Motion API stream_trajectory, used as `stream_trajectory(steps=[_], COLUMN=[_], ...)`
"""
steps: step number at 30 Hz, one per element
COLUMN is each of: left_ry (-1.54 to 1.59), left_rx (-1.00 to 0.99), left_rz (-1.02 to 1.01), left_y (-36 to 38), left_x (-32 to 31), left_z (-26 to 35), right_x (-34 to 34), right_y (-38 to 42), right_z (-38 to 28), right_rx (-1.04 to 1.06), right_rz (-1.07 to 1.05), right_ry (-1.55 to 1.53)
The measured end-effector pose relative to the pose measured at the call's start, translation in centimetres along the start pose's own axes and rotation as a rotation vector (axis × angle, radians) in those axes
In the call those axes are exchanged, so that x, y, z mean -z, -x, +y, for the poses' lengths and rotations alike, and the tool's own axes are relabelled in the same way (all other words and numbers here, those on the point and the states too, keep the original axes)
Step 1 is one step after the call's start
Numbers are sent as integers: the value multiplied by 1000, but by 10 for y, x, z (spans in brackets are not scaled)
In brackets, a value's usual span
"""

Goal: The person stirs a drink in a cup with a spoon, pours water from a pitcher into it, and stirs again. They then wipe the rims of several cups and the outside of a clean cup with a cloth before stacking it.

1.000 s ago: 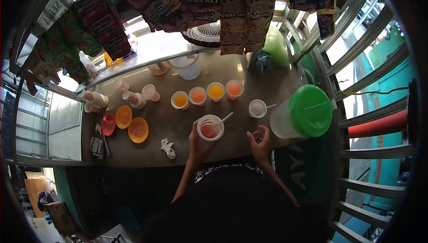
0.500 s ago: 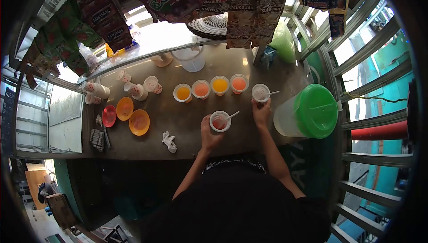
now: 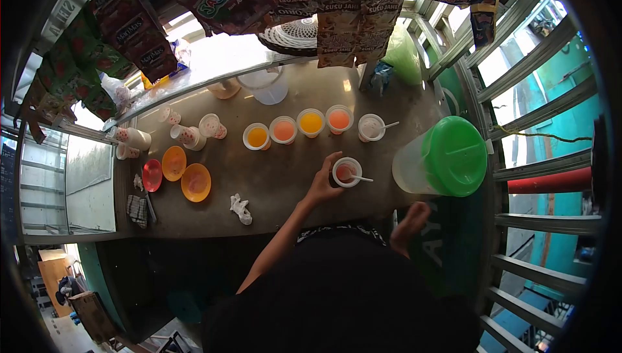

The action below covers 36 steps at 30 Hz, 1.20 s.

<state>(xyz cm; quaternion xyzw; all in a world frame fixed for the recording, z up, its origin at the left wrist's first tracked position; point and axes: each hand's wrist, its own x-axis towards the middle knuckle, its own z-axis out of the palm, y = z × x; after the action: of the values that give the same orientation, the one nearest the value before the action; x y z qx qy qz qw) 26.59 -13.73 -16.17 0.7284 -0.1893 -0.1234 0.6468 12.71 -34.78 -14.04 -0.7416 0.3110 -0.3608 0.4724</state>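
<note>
My left hand is wrapped round a small plastic cup that holds a reddish drink and a white spoon. In front of my body, past the counter's near edge, my right hand has its fingers curled in, and nothing shows in them. Farther back stands another cup with a whitish content and a spoon sticking out to the right. Left of it, several cups are lined up, among them an orange-yellow drink and a pinkish drink.
A large jug with a green lid stands at the right. Stacked patterned cups, orange plates, a red plate and a crumpled white tissue are on the counter's left half. Sachet strips hang overhead.
My right hand has let go of the cup with the whitish content and drawn back towards my body. My left hand has moved the reddish drink to the right.
</note>
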Motion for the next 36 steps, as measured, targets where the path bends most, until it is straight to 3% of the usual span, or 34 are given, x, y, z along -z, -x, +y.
stream_trajectory(steps=[2, 4, 6, 8, 9, 11, 12, 14, 16, 17, 18, 20, 22, 24, 26, 32, 36], left_ry=[-66, -155, -150, -149, -63, 24, 48, 69, -65, -65, -66, -72, -4, 25, 54, 91, 9], left_rx=[-99, -131, -92, -53, 25, 106, 84, 66, -165, -165, -155, -141, 17, 11, 5, 3, -52], left_rz=[8, 211, 235, 252, 200, 154, 113, 74, 82, 86, 160, 243, 185, 157, 132, 52, 95], left_y=[1, 3, 2, 2, -1, -4, -4, -3, -3, -2, -1, 2, 2, 3, 6, 13, 13], left_x=[-5, -15, -20, -22, -22, -21, -19, -16, -18, -22, -25, -23, -16, -12, -8, -1, -6], left_z=[-3, -7, -5, -5, -7, -11, -13, -14, -14, -13, -12, -5, 7, 4, 2, 5, 15], right_x=[21, 31, 46, 47, 50, 54, 52, 48, 48, 48, 49, 47, 41, 31, 18, 3, -4], right_y=[-34, -84, -135, -172, -188, -211, -216, -222, -226, -227, -224, -201, -182, -163, -145, -124, -115], right_z=[-4, -21, 22, 19, 14, -2, -10, -23, -37, -48, -58, -86, -106, -126, -143, -142, -136], right_rx=[-50, -8, 230, 191, 193, 614, 615, 192, -238, -455, -453, -384, -342, -308, -117, 200, 301], right_rz=[180, 240, 283, 58, 61, -95, -101, -224, -330, -380, -386, -374, -420, -464, -437, -470, -457], right_ry=[-17, -205, 407, -182, -181, 325, 324, -60, -435, -620, -619, -497, -507, -511, -493, -185, -102])
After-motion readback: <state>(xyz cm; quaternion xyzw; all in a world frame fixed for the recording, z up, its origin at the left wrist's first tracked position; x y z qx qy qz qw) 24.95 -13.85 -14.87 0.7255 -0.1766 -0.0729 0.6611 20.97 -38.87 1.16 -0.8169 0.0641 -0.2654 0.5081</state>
